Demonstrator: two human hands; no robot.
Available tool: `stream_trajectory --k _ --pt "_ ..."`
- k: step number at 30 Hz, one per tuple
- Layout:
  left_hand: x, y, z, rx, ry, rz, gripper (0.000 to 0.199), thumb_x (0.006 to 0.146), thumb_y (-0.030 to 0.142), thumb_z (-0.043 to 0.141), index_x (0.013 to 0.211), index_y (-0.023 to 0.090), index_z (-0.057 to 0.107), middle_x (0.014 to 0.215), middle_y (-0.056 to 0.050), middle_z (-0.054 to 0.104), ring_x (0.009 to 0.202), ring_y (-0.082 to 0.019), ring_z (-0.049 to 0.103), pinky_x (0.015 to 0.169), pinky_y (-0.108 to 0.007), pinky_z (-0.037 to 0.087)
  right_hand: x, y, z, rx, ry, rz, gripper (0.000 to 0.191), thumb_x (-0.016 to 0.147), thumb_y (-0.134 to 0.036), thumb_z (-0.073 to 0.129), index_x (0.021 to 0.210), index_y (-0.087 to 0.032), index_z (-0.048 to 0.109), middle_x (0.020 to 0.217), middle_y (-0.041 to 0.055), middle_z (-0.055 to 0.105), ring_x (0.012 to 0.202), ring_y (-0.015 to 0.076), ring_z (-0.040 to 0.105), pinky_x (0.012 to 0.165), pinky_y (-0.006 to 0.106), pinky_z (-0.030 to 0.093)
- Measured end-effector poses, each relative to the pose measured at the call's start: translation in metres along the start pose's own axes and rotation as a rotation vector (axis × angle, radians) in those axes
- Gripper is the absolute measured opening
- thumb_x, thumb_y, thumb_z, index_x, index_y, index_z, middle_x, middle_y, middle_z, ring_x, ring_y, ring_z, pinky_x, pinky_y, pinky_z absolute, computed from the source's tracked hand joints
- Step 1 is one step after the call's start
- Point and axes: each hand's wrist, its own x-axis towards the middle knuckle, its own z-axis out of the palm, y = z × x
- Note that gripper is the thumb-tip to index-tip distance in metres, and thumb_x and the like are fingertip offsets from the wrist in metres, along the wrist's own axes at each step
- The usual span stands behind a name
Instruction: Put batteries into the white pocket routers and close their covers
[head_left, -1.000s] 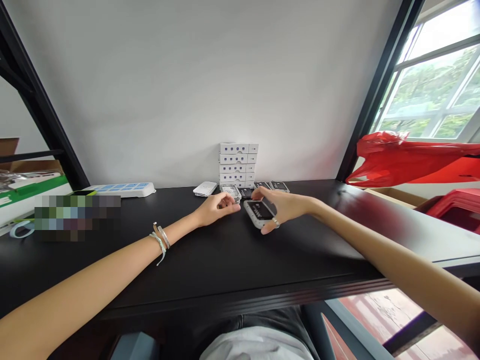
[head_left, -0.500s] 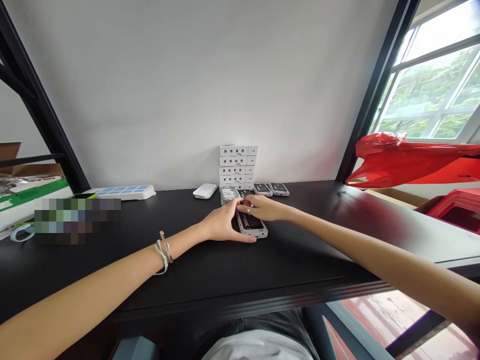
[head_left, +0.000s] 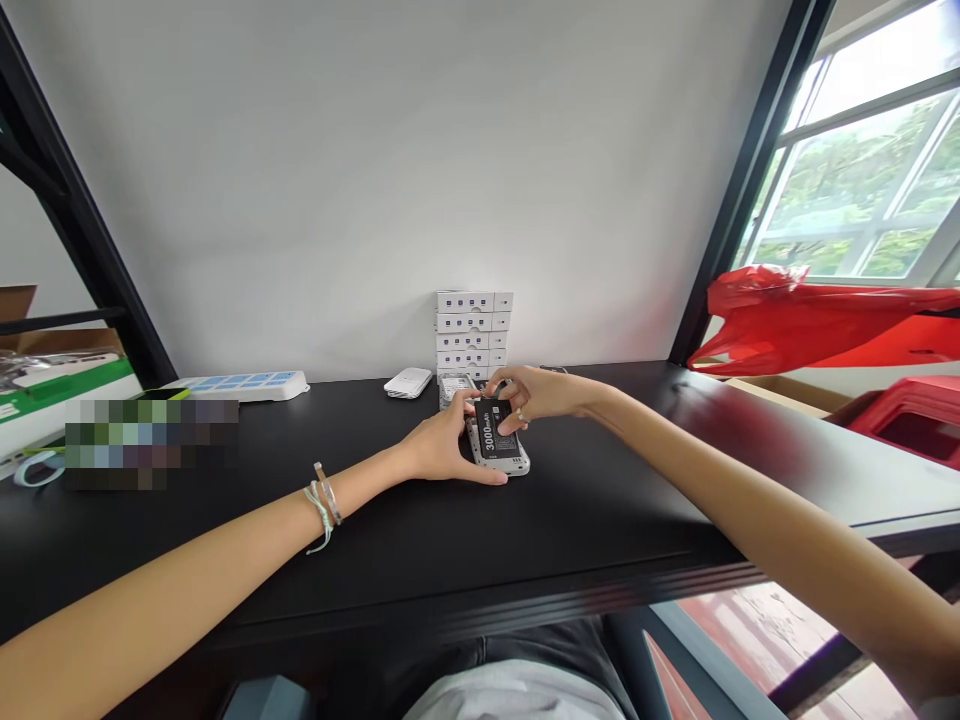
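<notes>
Pale grey wall (head_left: 450, 150) rises behind a black worktop (head_left: 375, 560), with dark metal posts at either side and a window (head_left: 862, 200) on the right. On the worktop, near the middle, is a white device (head_left: 515, 467) with its back uncovered. Over it sits a black battery (head_left: 489, 435) marked 3000mAh, slightly askew to the casing; whether it is seated cannot be told.

The left hand (head_left: 441, 447) has its grip clamped on the device, thumb along the near end and fingers curled around the far left part. The right hand (head_left: 536, 393) has its grip closed on the battery, thumb on its face and fingers at its upper end.

Just behind the hands stands a stack of white boxes (head_left: 472, 325) against the wall, and a pile of flat white pieces (head_left: 407, 383) lies left of it. Farther left is a white strip with blue squares (head_left: 240, 386). Red plastic (head_left: 810, 320) hangs at the right, past the post.
</notes>
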Motion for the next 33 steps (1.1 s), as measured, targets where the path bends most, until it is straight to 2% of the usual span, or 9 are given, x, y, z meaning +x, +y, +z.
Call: stream_trajectory --k 3,7,11,17,22,25,27,30,33 --pt "0.001 -0.004 0.002 -0.003 -0.003 -0.005 0.109 0.048 0.059 0.08 0.136 0.024 0.027 0.121 -0.012 0.05 0.097 -0.027 0.058 0.084 -0.042 0.048 0.004 0.009 -0.015 0.302 0.077 0.05 0.05 0.053 -0.024 0.084 0.093 -0.016 0.056 0.071 -0.0007 0.062 0.068 0.0139 0.059 0.067 0.028 0.05" --pt "0.003 -0.009 0.003 -0.029 -0.036 0.011 0.107 0.049 0.058 0.08 0.136 0.023 0.028 0.128 -0.014 0.048 0.103 -0.028 0.055 0.091 -0.044 0.045 0.024 0.026 -0.033 0.449 0.402 0.085 0.033 0.057 -0.02 0.084 0.078 -0.016 0.058 0.067 0.0003 0.06 0.057 0.0098 0.054 0.056 0.023 0.049" --pt "0.004 -0.011 0.002 -0.037 -0.048 0.029 0.107 0.049 0.058 0.081 0.136 0.024 0.029 0.129 -0.014 0.049 0.103 -0.028 0.054 0.091 -0.044 0.044 0.054 0.038 -0.035 0.267 0.558 0.237 0.022 0.067 -0.018 0.078 0.072 -0.016 0.057 0.049 -0.0053 0.047 0.045 0.0069 0.041 0.044 0.022 0.042" --pt "0.003 -0.007 0.001 -0.009 -0.088 0.006 0.107 0.052 0.061 0.078 0.137 0.025 0.024 0.133 -0.014 0.045 0.112 -0.03 0.05 0.096 -0.046 0.04 0.081 0.046 -0.032 0.104 0.548 0.281 0.021 0.066 -0.022 0.077 0.061 -0.015 0.058 0.041 -0.0073 0.041 0.043 0.0075 0.04 0.045 0.022 0.04" --pt "0.002 -0.006 0.0 -0.021 -0.099 -0.001 0.108 0.051 0.061 0.078 0.137 0.026 0.023 0.135 -0.014 0.043 0.113 -0.031 0.048 0.097 -0.047 0.04 0.082 0.051 -0.027 -0.34 0.589 0.228 0.022 0.07 -0.031 0.071 0.06 -0.016 0.06 0.047 -0.0006 0.054 0.055 0.0151 0.053 0.054 0.026 0.044" --pt "0.003 -0.006 0.001 -0.028 -0.087 0.011 0.107 0.05 0.06 0.079 0.136 0.026 0.025 0.133 -0.014 0.044 0.113 -0.031 0.049 0.096 -0.048 0.04 0.067 0.046 -0.021 -0.556 0.646 0.169 0.02 0.074 -0.033 0.066 0.067 -0.016 0.06 0.057 0.0033 0.062 0.062 0.0181 0.057 0.056 0.027 0.043" --pt "0.003 -0.007 0.001 -0.034 -0.077 0.022 0.107 0.05 0.06 0.079 0.136 0.025 0.026 0.132 -0.014 0.045 0.111 -0.031 0.05 0.095 -0.048 0.041 0.048 0.038 -0.014 -0.589 0.578 0.148 0.032 0.081 -0.042 0.056 0.061 -0.017 0.058 0.054 0.0038 0.06 0.057 0.0171 0.055 0.054 0.027 0.042" --pt "0.003 -0.009 0.003 -0.043 -0.062 0.027 0.106 0.049 0.06 0.08 0.134 0.024 0.027 0.13 -0.014 0.046 0.106 -0.029 0.052 0.092 -0.047 0.043 0.015 0.025 0.001 -0.535 0.292 0.199 0.051 0.084 -0.054 0.045 0.049 -0.018 0.053 0.044 0.0034 0.055 0.046 0.0142 0.051 0.051 0.027 0.04" --pt "0.004 -0.011 0.005 -0.054 -0.051 0.033 0.106 0.045 0.057 0.083 0.131 0.025 0.03 0.126 -0.013 0.047 0.097 -0.025 0.054 0.089 -0.045 0.044 -0.01 0.017 0.021 -0.465 0.106 0.167 0.043 0.082 -0.049 0.049 0.053 -0.018 0.053 0.047 0.0019 0.058 0.045 0.0123 0.05 0.048 0.025 0.038"
